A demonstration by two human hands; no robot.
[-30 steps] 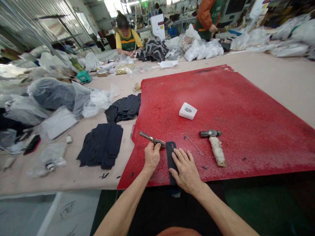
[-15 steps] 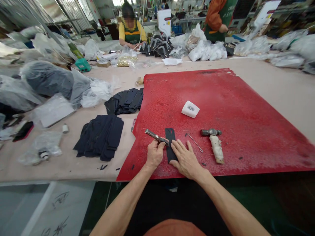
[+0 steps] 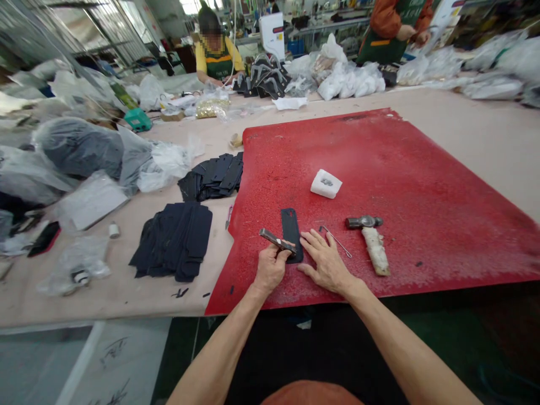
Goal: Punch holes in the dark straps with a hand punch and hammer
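My left hand point(image 3: 271, 268) is closed round a metal punch point(image 3: 273, 238), held slanted over the near part of a dark strip point(image 3: 290, 224). The strip lies flat on the red mat point(image 3: 379, 163) and has a small hole near its far end. With fingers spread, my right hand point(image 3: 324, 260) rests flat on the mat, its fingertips at the strip's right edge. Right of that hand lie a thin metal hook point(image 3: 340, 243) and a hammer point(image 3: 374, 247) with a wrapped handle. Whether the punch tip touches the strip I cannot tell.
A white block point(image 3: 326, 184) sits on the mat beyond my hands. Stacked dark pieces point(image 3: 172, 239) and a second pile point(image 3: 213, 177) lie to the left, near plastic-wrapped bundles point(image 3: 80, 146). Across the table are a person in yellow point(image 3: 215, 56) and another in orange sleeves point(image 3: 388, 28).
The dark strip has slid away from me, and the punch has shifted to its near end. My right hand has moved off the strip to its right edge. The view has turned slightly.
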